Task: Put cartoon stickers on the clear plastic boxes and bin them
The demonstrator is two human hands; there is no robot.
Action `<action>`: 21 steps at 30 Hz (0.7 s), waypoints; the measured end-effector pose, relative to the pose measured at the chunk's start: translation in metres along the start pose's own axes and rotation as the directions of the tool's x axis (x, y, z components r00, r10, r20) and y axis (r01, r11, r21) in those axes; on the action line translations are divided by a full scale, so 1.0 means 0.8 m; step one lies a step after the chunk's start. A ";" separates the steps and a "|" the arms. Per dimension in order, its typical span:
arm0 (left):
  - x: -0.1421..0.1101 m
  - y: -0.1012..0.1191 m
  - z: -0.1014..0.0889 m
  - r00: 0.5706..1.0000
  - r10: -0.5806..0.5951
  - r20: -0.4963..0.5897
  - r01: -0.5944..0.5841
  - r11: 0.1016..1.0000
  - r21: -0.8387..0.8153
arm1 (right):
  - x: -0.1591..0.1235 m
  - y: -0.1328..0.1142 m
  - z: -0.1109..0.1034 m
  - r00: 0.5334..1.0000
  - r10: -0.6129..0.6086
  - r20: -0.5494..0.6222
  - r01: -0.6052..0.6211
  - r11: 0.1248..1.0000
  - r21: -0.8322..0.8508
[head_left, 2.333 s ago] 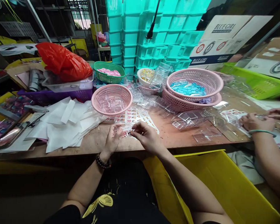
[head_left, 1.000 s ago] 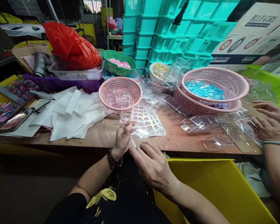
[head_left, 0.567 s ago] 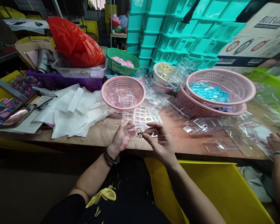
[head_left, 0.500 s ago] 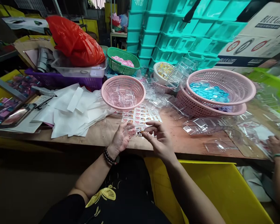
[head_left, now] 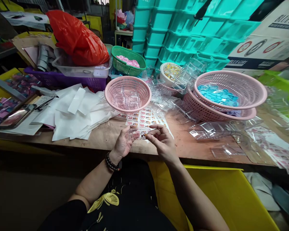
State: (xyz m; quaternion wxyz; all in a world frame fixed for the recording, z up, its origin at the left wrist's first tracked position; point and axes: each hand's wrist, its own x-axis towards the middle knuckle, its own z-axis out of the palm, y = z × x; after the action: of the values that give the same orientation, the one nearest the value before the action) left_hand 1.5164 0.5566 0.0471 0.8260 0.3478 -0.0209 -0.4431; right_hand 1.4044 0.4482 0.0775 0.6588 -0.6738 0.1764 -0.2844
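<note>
Clear plastic case (head_left: 136, 132) in left fingers (head_left: 124, 132), right fingers (head_left: 154, 139) narrow at its edge, grip unclear

The case (head_left: 137, 133) is clear; printed white sheets (head_left: 146, 118) bear pink and orange rows; the bag (head_left: 78, 40) is red.

Even, moderate light covers the bench (head_left: 186, 149), while the lower left sinks into near-black shadow. Small glints fleck the clear boxes (head_left: 208, 130) and red bag (head_left: 78, 40). Wide-angle distortion stretches and softens the carton (head_left: 279, 27) at right; print on the clear case (head_left: 137, 133) is too small to read.
</note>
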 end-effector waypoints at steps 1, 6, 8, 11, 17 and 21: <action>0.000 0.000 -0.001 1.000 0.005 0.005 -0.005 1.000 0.001 | 0.000 0.000 0.000 1.000 0.003 -0.001 -0.003 1.000 0.004; 0.002 -0.001 -0.005 1.000 0.011 -0.001 -0.011 1.000 0.014 | -0.001 -0.004 0.003 1.000 0.016 0.012 -0.016 0.999 0.031; 0.002 -0.002 -0.006 1.000 0.019 -0.003 -0.018 0.999 0.031 | -0.002 -0.006 0.004 1.000 0.006 0.018 -0.007 0.999 0.052; 0.002 -0.002 -0.006 1.000 0.016 -0.003 -0.016 0.998 0.054 | -0.004 -0.008 0.005 0.999 -0.026 0.020 0.025 0.999 0.045; -0.002 0.001 -0.002 1.000 0.021 -0.016 -0.020 0.999 0.030 | -0.002 -0.006 0.005 0.999 -0.037 0.013 0.037 0.999 0.007; -0.004 0.003 0.000 1.000 0.029 -0.003 -0.029 0.999 0.024 | 0.000 -0.003 0.006 1.000 -0.025 0.014 0.025 1.000 -0.012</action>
State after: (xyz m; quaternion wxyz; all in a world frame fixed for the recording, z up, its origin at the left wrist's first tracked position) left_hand 1.5161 0.5599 0.0496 0.8283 0.3580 -0.0296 -0.4300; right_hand 1.4066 0.4522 0.0802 0.6522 -0.6820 0.1652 -0.2867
